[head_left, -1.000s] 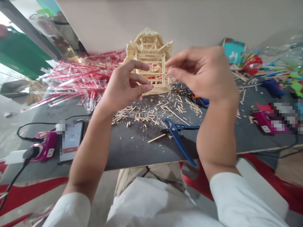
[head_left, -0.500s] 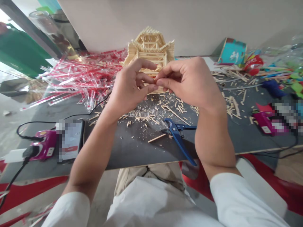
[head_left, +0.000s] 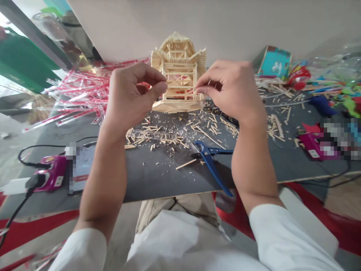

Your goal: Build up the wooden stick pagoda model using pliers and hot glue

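Observation:
A small pavilion model of pale wooden sticks (head_left: 180, 87), with a tiered roof, stands at the back of the table between my hands. My left hand (head_left: 132, 96) is at its left side, thumb and forefinger drawn together in a pinch; anything between them is too small or hidden to make out. At the right front post, my right hand (head_left: 232, 90) pinches with the fingertips at or very near the sticks. Whatever it grips cannot be made out. Blue-handled cutters (head_left: 210, 162) lie below, beside a single loose stick (head_left: 186, 164).
Cut stick pieces (head_left: 158, 137) and sawdust litter the grey table (head_left: 158, 180). Red-and-clear plastic wrappers (head_left: 81, 90) heap at left. A phone (head_left: 84, 165) and purple power strip (head_left: 53, 171) lie front left. Another purple box (head_left: 316, 145) and a turquoise container (head_left: 275, 62) are right.
My hands were together in front of the model, fingertips meeting. They have separated: the left moved left, the right shifted slightly to the model's right post, uncovering the model's front.

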Motion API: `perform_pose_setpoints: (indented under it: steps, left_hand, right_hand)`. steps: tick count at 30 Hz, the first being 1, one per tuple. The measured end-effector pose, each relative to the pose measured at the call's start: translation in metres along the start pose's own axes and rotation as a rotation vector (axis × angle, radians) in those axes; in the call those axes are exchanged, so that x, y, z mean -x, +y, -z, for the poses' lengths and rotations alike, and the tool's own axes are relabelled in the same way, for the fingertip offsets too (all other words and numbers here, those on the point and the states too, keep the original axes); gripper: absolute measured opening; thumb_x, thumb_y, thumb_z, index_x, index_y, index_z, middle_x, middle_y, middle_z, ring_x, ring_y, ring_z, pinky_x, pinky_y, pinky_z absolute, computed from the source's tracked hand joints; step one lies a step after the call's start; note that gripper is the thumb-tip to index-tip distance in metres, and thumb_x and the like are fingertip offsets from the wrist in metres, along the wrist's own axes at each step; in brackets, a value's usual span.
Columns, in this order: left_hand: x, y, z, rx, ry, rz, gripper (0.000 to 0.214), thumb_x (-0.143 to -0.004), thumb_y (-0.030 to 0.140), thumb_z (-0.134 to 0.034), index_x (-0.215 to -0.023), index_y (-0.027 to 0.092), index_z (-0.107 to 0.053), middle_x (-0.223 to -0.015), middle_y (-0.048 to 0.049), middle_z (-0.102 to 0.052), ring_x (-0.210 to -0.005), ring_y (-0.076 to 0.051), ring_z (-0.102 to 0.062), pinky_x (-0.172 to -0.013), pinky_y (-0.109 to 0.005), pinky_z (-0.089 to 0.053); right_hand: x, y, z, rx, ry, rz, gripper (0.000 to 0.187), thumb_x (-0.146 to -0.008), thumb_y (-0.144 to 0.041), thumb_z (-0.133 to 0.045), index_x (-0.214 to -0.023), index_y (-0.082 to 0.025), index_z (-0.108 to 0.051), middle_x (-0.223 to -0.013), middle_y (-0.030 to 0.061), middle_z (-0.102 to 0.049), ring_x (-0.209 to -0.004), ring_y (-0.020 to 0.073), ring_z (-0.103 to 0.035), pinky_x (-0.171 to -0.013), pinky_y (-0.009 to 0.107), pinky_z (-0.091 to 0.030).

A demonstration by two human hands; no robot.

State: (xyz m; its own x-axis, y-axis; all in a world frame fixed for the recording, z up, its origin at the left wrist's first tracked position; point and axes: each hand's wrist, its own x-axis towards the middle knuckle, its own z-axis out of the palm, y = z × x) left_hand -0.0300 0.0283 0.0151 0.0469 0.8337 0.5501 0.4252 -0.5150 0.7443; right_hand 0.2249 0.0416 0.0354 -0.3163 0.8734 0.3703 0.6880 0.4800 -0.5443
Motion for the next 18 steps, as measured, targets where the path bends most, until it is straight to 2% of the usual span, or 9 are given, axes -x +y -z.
perform_pose_setpoints:
  steps: [4, 11, 18]
  left_hand:
    - [-0.0008, 0.0040, 0.0046, 0.048, 0.017, -0.034, 0.012, -0.080, 0.009, -0.081, -0.086, 0.019, -0.081, -0.073, 0.0002, -0.074, -0.052, -0.006, -0.055, -0.047, -0.025, -0.044]
    - [0.0018, 0.0089, 0.0066, 0.067, 0.021, -0.066, 0.013, -0.083, 0.004, -0.079, -0.088, 0.016, -0.080, -0.072, -0.0008, -0.073, -0.049, -0.004, -0.054, -0.043, -0.018, -0.040]
    - [0.0006, 0.0093, 0.0077, 0.074, 0.013, -0.066, 0.015, -0.082, 0.003, -0.079, -0.087, 0.016, -0.080, -0.072, -0.0001, -0.072, -0.047, -0.003, -0.054, -0.042, -0.017, -0.039]
  right_hand:
    - [-0.0013, 0.0046, -0.0019, -0.052, -0.057, 0.004, 0.011, -0.087, -0.048, -0.074, -0.087, -0.038, -0.078, -0.104, 0.0041, -0.075, -0.104, 0.0325, -0.067, -0.081, 0.047, -0.054]
    - [-0.0018, 0.0089, -0.0035, -0.027, -0.061, 0.001, 0.009, -0.088, -0.047, -0.071, -0.089, -0.041, -0.078, -0.106, 0.0034, -0.076, -0.110, 0.0335, -0.066, -0.078, 0.046, -0.053]
    - [-0.0018, 0.0079, -0.0052, 0.001, -0.078, -0.016, 0.010, -0.089, -0.047, -0.070, -0.092, -0.040, -0.077, -0.107, 0.0032, -0.076, -0.114, 0.0331, -0.066, -0.078, 0.045, -0.054]
